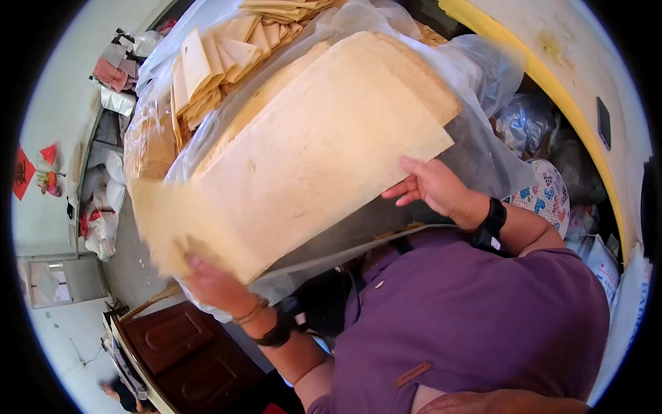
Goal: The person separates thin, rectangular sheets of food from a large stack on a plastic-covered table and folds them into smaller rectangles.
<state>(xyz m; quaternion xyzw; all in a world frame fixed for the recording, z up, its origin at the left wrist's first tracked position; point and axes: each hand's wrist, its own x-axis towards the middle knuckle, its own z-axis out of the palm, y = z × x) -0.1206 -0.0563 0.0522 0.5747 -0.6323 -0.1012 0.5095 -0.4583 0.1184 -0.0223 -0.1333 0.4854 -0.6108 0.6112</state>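
A long thin pale-yellow sheet [310, 150], which looks like tofu skin, lies slantwise before me over a stack of similar sheets [432, 77]. Its left end is blurred and bends where my left hand [217, 282] grips it; some of those fingers are blurred or hidden. At the near edge, towards the right corner, is my right hand [434, 189]. The right thumb rests on the sheet's edge, while the fingers are spread just off it. Clear plastic sheeting [481, 150] lies beneath and around the stack.
Folded yellow sheets [207, 72] are piled beyond the stack at upper left. A yellow-edged white surface [574, 46] on the right holds a phone [603, 123]. Below it are a patterned round cushion [543, 194] and bags. Dark wooden cabinet doors [181, 341] stand lower left; a person [124, 396] is farther off.
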